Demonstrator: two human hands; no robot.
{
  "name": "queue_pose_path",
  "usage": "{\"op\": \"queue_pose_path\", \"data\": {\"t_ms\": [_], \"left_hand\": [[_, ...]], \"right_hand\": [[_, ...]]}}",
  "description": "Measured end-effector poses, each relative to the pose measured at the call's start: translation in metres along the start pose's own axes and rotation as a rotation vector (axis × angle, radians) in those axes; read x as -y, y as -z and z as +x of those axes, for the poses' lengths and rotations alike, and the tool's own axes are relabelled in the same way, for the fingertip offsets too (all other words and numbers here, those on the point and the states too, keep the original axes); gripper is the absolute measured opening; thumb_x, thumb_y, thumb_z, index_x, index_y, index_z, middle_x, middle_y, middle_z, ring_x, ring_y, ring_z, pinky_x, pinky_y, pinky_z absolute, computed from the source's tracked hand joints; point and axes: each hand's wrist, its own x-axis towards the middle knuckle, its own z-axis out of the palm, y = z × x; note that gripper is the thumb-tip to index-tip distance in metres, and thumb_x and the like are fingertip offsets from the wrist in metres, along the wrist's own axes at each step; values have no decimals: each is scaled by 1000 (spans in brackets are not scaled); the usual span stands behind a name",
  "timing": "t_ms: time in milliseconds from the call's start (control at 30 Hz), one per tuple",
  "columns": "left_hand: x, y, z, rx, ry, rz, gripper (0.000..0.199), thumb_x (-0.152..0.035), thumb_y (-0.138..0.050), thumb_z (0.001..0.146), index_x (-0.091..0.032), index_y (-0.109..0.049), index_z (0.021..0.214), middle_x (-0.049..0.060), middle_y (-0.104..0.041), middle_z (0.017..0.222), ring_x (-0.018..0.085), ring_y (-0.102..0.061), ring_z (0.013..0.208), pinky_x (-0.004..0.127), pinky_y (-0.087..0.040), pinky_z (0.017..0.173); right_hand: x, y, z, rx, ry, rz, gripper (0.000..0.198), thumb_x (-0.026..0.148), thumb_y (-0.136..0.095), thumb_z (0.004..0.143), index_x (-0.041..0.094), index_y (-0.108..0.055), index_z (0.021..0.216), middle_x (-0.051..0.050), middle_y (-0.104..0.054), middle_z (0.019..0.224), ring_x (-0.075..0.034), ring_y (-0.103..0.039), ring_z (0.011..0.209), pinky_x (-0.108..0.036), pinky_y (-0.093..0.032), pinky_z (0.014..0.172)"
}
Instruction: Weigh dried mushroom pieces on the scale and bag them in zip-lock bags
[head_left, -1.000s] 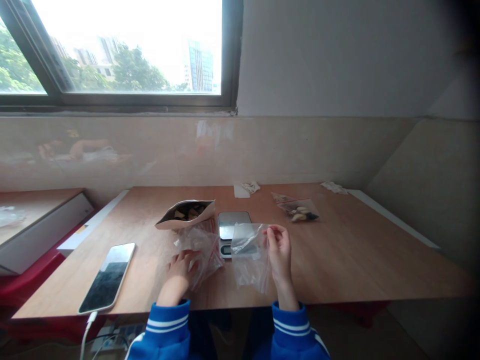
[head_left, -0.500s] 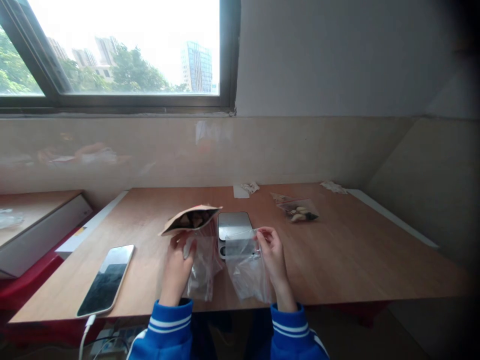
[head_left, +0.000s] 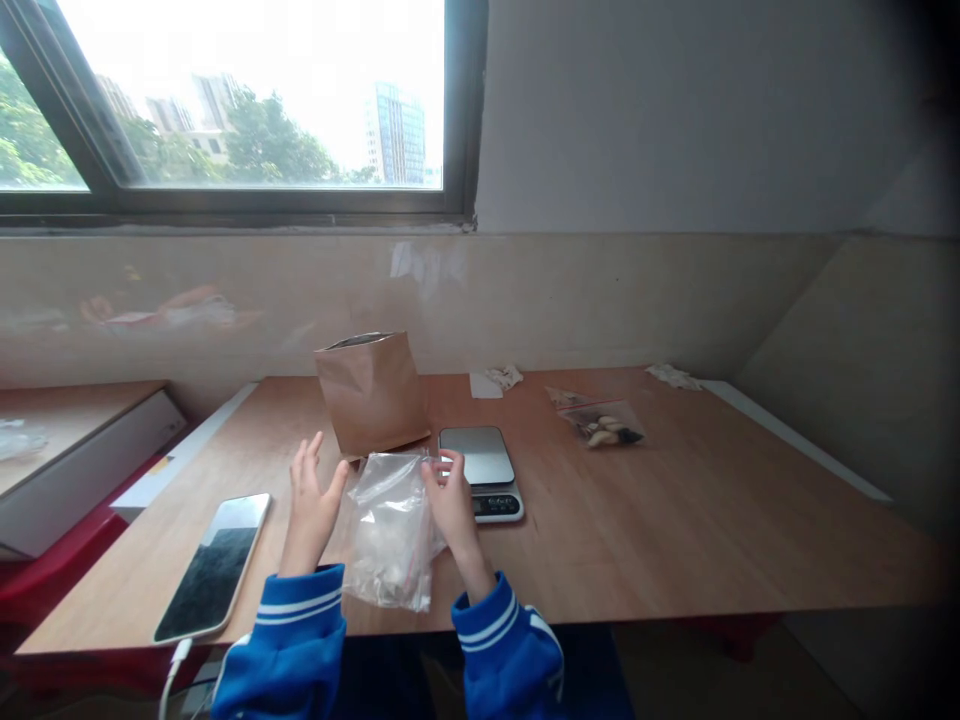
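Observation:
My left hand (head_left: 309, 505) is raised with its fingers spread, holding nothing, just left of the clear plastic bags. With thumb and fingers, my right hand (head_left: 452, 505) pinches the top right edge of a clear zip bag (head_left: 390, 515). This bag overlaps other clear bags at the table's front edge; how many lie there I cannot tell. Behind them a brown kraft paper pouch (head_left: 373, 395) stands upright, its top gaping and its contents hidden. A kitchen scale (head_left: 480, 458) with a steel plate and dark display sits right of the pouch, partly behind my right hand.
A phone (head_left: 214, 568) with a white charging cable (head_left: 174, 670) lies at the left edge of the wooden table (head_left: 675, 540). Farther right lies a zip bag with pale pieces inside (head_left: 606, 428). Crumpled white scraps (head_left: 504, 377) rest along the wall.
The kraft pouch has left my left hand and now stands upright farther back. My left hand has opened and shifted left. My right hand has brought its clear bag leftward, uncovering the scale's display.

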Motion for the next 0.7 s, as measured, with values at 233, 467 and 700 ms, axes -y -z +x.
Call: {"op": "queue_pose_path", "data": {"t_ms": [233, 467, 700], "left_hand": [[32, 4, -38, 185, 241, -30, 68, -65, -52, 73, -11, -56, 114, 17, -63, 111, 29, -64, 95, 44, -52, 81], [40, -13, -59, 327, 372, 101, 50, -62, -52, 74, -17, -59, 94, 4, -64, 70, 25, -65, 67, 36, -49, 62], [37, -8, -53, 196, 304, 77, 56, -62, -48, 74, -17, -54, 106, 6, -62, 78, 22, -63, 67, 36, -51, 62]], "right_hand": [[-3, 10, -15, 1, 256, -249, 19, 23, -44, 90, 20, -52, 107, -10, -56, 110, -23, -53, 107, -43, -44, 96], [-12, 30, -49, 189, 236, -339, 20, 13, -40, 88, 22, -57, 94, -7, -60, 93, -23, -60, 91, -40, -51, 85], [-14, 17, -68, 260, 260, -274, 41, 5, -48, 77, 20, -54, 115, -10, -61, 112, -24, -59, 108, -39, -49, 94]]}}
